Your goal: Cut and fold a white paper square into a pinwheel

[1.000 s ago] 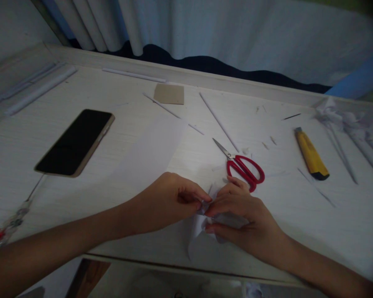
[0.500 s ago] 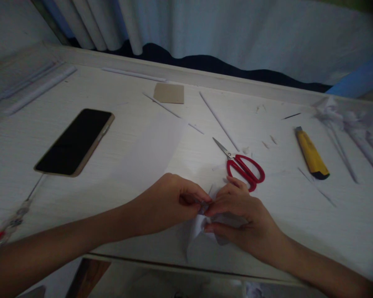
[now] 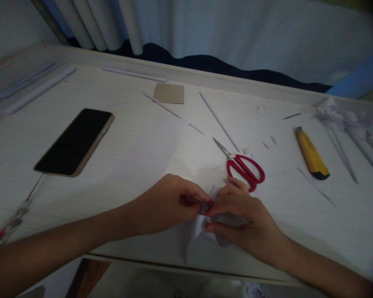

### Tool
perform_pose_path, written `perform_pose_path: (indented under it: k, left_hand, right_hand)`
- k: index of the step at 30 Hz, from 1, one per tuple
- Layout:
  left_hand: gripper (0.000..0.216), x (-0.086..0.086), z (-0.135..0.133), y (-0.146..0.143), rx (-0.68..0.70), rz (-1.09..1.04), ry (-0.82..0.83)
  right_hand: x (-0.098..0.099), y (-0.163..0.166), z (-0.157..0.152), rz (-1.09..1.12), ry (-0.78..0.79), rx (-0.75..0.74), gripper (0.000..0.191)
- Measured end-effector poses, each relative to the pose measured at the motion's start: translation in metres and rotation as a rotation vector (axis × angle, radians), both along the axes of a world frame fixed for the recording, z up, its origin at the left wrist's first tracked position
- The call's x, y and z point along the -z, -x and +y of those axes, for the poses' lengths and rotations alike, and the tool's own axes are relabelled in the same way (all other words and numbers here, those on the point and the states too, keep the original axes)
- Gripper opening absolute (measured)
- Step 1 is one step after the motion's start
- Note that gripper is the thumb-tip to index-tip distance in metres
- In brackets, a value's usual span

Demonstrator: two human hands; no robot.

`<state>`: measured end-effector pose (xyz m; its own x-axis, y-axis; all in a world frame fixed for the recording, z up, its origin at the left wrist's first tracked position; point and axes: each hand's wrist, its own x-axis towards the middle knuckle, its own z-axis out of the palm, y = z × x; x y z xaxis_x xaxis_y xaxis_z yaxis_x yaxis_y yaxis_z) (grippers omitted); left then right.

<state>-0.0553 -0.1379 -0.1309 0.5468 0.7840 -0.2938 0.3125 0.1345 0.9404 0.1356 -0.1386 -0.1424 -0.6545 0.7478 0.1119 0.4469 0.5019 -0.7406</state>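
Near the front edge of the table, my left hand [image 3: 177, 200] and my right hand [image 3: 239, 215] meet over a piece of white paper [image 3: 195, 231]. The fingertips of both hands are pinched on its upper part, where it looks folded or curled. My fingers hide the exact spot they grip. Just beyond my right hand lie red-handled scissors [image 3: 243, 167], blades pointing to the back left. A flat white sheet [image 3: 151, 145] lies beyond my left hand.
A phone [image 3: 76, 140] with a beaded strap [image 3: 18, 215] lies left. Rolled paper tubes [image 3: 42, 89], a cardboard piece [image 3: 170, 93] and a thin paper stick [image 3: 219, 121] are farther back. At right are a yellow box cutter [image 3: 311, 153] and crumpled paper pieces [image 3: 331, 111].
Both hands stay in nearly the same place, still pinching the paper. Slightly more of the paper shows above and between the fingers.
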Motion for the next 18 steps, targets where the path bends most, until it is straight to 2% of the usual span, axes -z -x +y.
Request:
perform_pose_path:
  k: [18]
  left_hand:
    - [0.025,0.012,0.002,0.0,0.041,0.095,-0.023]
  right_hand:
    - [0.007,0.007,-0.004,-0.025,0.044,0.077,0.012]
